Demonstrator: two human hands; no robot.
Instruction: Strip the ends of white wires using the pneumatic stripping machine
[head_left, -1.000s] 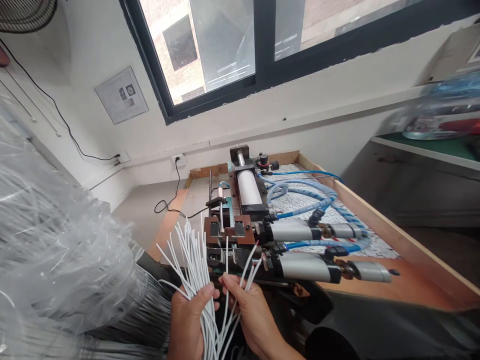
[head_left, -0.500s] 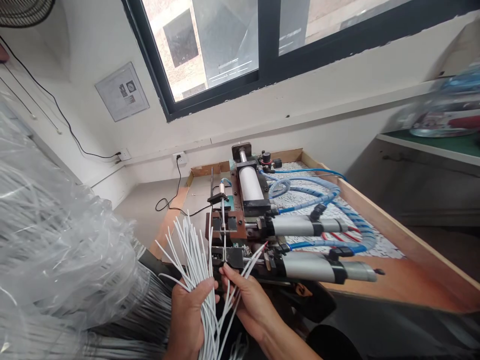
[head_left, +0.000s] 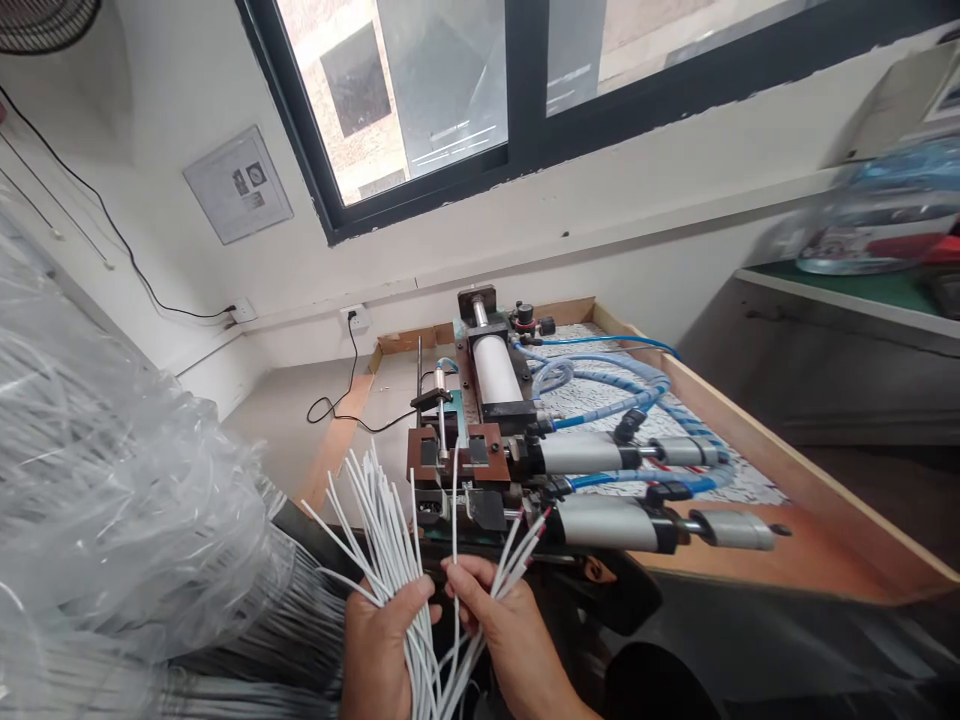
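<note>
My left hand point(head_left: 384, 640) is closed round a thick bundle of white cables point(head_left: 386, 540), their ends fanned upward. Between the thumb and fingers of my right hand point(head_left: 499, 625) a single white cable point(head_left: 455, 510) stands upright, its tip at the brown jaw block of the pneumatic machine point(head_left: 491, 450). Several more cables with reddish tips point(head_left: 520, 550) lie across the same hand and point up to the right. Below both hands the cable lengths run together. The machine's front jaws point(head_left: 484, 505) stand apart just beyond my fingertips.
Silver air cylinders point(head_left: 600, 522) extend to the right, with blue hoses point(head_left: 630, 400) behind them. White scraps point(head_left: 592, 425) lie inside a wooden-edged tray point(head_left: 817, 500). Plastic-wrapped cable bundles point(head_left: 135, 500) crowd the left. At the right is a green shelf point(head_left: 832, 283) bearing a plastic container.
The jaws have moved apart and the cylinder rods have slid out to the right. My right hand has drawn back slightly with the single cable, which now shows free of the jaws.
</note>
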